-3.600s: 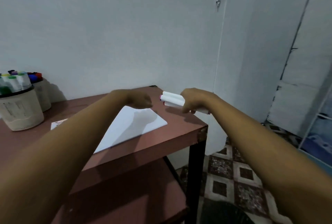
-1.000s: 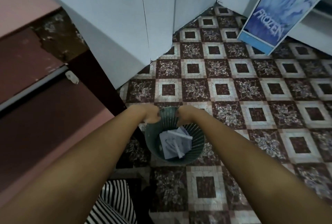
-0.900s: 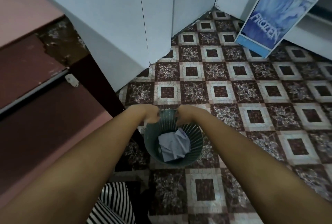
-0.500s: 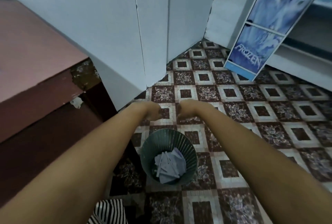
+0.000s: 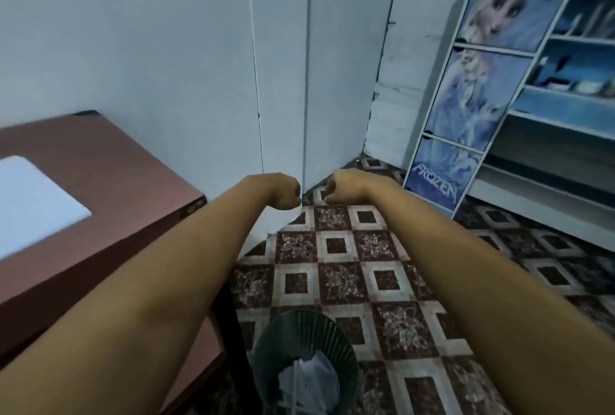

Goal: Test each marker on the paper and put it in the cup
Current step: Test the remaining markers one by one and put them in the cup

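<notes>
The left hand [image 5: 286, 193] and the right hand [image 5: 342, 188] are hovering out past the corner of the reddish-brown wooden table [image 5: 106, 178], over the tiled floor. Both are clenching their fingers under, with nothing showing in either. The flat white paper sheet [image 5: 33, 205] is lying on the table. The markers and cup are sitting out of view, so their place cannot be told. Since the gaze is pointing away from the table, I judge that a blind reach back is risking a brushed sheet sliding off the tabletop. A foot may also be catching the dark green ribbed plastic wastebasket [image 5: 299, 331] standing beside the table's leg and holding crumpled white paper [image 5: 309, 381]. Well beyond the table, a blue printed shelf panel [image 5: 446, 161] is reading "FROZEN".
</notes>
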Tool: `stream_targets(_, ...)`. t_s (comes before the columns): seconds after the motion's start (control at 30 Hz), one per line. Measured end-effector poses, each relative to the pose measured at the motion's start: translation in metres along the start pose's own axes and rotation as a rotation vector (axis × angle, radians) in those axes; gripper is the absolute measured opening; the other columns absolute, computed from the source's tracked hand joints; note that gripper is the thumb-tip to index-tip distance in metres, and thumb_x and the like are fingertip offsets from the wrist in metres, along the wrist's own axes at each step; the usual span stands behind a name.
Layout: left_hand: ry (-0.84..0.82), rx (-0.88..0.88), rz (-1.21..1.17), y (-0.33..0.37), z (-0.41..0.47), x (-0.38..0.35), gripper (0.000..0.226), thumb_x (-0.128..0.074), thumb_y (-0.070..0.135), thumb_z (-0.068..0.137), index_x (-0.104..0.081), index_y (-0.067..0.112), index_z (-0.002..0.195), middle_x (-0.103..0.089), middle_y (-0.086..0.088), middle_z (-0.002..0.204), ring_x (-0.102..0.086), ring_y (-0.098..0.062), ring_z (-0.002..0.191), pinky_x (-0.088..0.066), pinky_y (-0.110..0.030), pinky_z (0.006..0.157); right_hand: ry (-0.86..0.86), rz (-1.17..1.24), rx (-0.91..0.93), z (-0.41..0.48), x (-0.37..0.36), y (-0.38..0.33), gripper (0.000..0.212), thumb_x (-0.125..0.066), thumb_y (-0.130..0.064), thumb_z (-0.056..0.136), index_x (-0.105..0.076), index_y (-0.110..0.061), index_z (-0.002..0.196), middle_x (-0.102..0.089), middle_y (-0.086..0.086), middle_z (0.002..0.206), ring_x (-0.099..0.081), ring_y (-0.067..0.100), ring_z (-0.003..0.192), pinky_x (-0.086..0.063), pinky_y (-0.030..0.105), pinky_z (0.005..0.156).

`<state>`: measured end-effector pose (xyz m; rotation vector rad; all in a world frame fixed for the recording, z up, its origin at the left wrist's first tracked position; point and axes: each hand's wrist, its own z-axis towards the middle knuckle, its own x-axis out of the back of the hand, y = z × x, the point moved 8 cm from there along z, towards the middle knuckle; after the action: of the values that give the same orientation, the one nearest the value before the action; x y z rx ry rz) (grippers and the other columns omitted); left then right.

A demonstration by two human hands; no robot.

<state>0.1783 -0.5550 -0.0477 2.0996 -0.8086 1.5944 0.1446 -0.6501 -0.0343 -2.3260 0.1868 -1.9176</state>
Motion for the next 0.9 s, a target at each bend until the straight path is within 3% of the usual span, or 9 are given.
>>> stream_targets(0.17,0.101,0.041,0.006,-0.017,-0.025,0.05,0.041,-0.036,0.028,0.099,-0.049,0.007,0.132,-0.049,-0.011,0.137,-0.046,-0.027,0.124,-0.036,-0.035,0.103,0.08,-0.025,0.003,-0.006,0.048,-0.019,0.036,-0.055,-0.025,0.093,-0.062,-0.003,0.121,-0.061,0.012,0.126,-0.058,0.027,0.113,-0.046,0.036,0.098)
stream_targets(0.37,0.19,0.123,0.017,-0.056,-0.065,0.086,0.04,-0.035,0.028,0.098,-0.053,0.007,0.126,-0.053,-0.011,0.131,-0.048,-0.027,0.12,-0.039,-0.037,0.101,0.173,-0.039,0.04,-0.012,0.086,-0.059,0.038,-0.051,-0.023,0.094,-0.06,0.003,0.12,-0.061,0.017,0.125,-0.058,0.03,0.114,-0.046,0.039,0.098)
stream_targets(0.6,0.293,0.272,-0.009,-0.131,-0.139,0.1,0.045,-0.035,0.031,0.098,-0.038,0.014,0.139,-0.042,-0.007,0.143,-0.039,-0.024,0.13,-0.034,-0.037,0.105,0.239,-0.019,0.193,-0.018,0.113,-0.158,0.044,-0.046,-0.023,0.096,-0.048,-0.009,0.137,-0.048,0.008,0.143,-0.046,0.023,0.129,-0.037,0.03,0.101)
stream_targets(0.9,0.344,0.549,-0.055,-0.237,-0.272,0.069,0.044,-0.036,0.027,0.097,-0.04,0.013,0.138,-0.044,-0.01,0.139,-0.042,-0.027,0.126,-0.037,-0.038,0.101,0.191,-0.001,0.412,-0.022,0.088,-0.306,0.043,-0.046,-0.021,0.095,-0.052,-0.004,0.133,-0.05,0.009,0.14,-0.047,0.025,0.128,-0.039,0.035,0.105)
